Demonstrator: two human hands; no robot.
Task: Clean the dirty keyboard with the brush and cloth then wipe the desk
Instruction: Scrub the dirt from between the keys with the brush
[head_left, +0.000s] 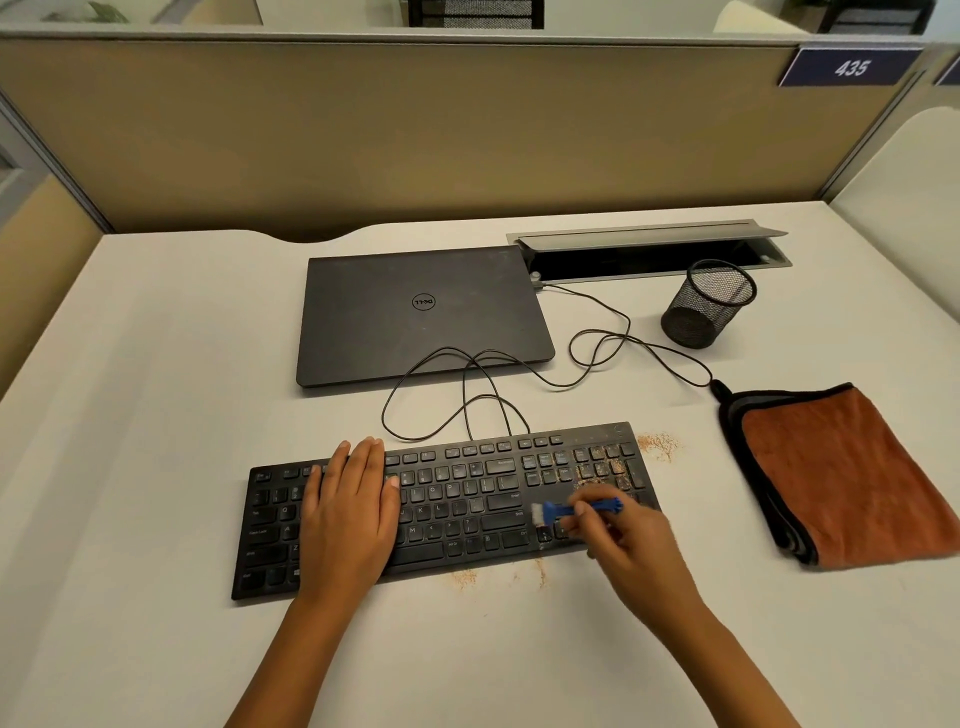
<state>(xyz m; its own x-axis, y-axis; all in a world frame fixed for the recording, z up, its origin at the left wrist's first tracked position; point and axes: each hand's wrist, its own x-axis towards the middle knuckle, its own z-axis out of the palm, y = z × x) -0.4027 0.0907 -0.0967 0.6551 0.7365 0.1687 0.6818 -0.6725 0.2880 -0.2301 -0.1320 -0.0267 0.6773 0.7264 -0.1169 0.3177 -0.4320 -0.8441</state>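
A black keyboard (457, 499) lies on the white desk (156, 415). Brown crumbs cover its number pad at the right end. My left hand (348, 509) lies flat on the left half of the keys, fingers straight. My right hand (623, 540) pinches a small blue brush (558, 510) over the right part of the keyboard, its white bristles pointing left near the arrow keys. A folded orange cloth (841, 473) with a dark edge lies on the desk to the right of the keyboard.
Brown crumbs (657, 444) lie on the desk past the keyboard's far right corner, and more crumbs (465, 577) along its near edge. A closed dark laptop (421, 317), a looped cable (597, 353), a tipped mesh pen cup (706, 306) and an open cable tray (649, 249) sit behind.
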